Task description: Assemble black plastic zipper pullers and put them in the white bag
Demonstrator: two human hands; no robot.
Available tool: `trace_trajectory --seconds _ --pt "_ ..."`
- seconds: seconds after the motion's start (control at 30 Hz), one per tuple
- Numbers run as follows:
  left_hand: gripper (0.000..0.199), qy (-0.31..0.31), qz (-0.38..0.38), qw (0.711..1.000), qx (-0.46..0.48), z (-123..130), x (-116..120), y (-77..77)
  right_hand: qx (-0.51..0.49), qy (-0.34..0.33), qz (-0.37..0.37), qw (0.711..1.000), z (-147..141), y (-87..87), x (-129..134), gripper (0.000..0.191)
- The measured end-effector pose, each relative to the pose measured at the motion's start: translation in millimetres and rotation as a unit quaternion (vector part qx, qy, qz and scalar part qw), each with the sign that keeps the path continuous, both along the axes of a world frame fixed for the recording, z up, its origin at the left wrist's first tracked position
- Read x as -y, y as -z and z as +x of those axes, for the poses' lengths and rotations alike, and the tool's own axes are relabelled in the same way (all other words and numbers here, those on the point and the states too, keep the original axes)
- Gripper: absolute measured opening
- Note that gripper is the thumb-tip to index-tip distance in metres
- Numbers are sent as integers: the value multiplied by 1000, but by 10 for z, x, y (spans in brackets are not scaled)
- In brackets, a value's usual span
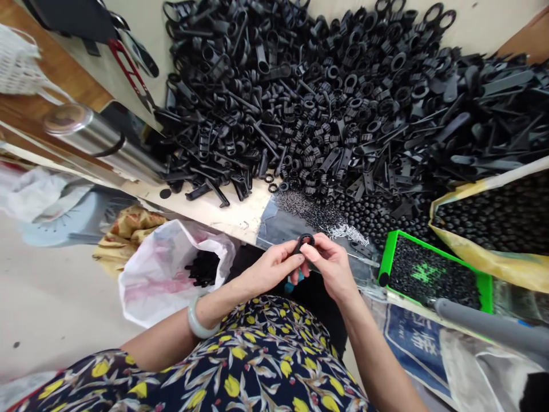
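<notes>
Both my hands meet in front of my body at the table's near edge, around a small black plastic ring (306, 237). My left hand (277, 266) pinches the ring's left side between thumb and fingers. From the other side, my right hand (331, 266) closes on the same part, its thumb laid across the front. The fingers hide the lower portion of the ring. Just beyond my hands lie a dark mat (281, 223), a little heap of silvery pins (349, 233) and many small black balls (369, 214).
A large pile of black plastic parts (300, 91) covers the table's back. At right stand a green tray (485, 292) of small black pieces and a yellow-edged bag (467, 243) of black balls. A white bag (150, 280) hangs at left, below a steel flask (105, 140).
</notes>
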State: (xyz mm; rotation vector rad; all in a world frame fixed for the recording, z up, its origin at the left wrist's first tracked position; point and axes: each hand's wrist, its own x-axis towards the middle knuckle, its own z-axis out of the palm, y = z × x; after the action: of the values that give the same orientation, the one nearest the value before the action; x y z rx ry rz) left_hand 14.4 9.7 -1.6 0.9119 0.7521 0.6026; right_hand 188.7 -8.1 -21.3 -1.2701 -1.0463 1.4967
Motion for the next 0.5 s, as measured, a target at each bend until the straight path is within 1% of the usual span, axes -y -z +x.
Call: trace_trajectory --seconds 0.1,0.2,0.27,0.33,0.37,0.43,0.47,0.5 --pt "34 20 4 1000 15 -65 -20 -15 23 25 17 999 -38 40 14 28" --pt "31 -6 3 1000 21 -66 18 22 42 28 16 999 -65 83 35 29" --pt "29 -19 -3 1000 24 -48 60 49 23 20 7 1000 -73 89 42 29" --pt "31 -22 -8 999 26 -35 93 66 -16 -5 -13 1000 -72 67 39 29" --pt "32 -16 -7 1000 22 -35 101 70 -34 -30 -28 999 -70 50 35 33" --pt "35 -4 1 1000 14 -49 99 72 -51 -85 -54 994 -66 20 28 45" --pt "36 -11 3 1000 17 -61 89 69 -49 -101 -55 992 -65 13 28 51" --pt "37 -31 1 999 29 -75 75 62 -42 -101 -44 993 -66 12 32 55"
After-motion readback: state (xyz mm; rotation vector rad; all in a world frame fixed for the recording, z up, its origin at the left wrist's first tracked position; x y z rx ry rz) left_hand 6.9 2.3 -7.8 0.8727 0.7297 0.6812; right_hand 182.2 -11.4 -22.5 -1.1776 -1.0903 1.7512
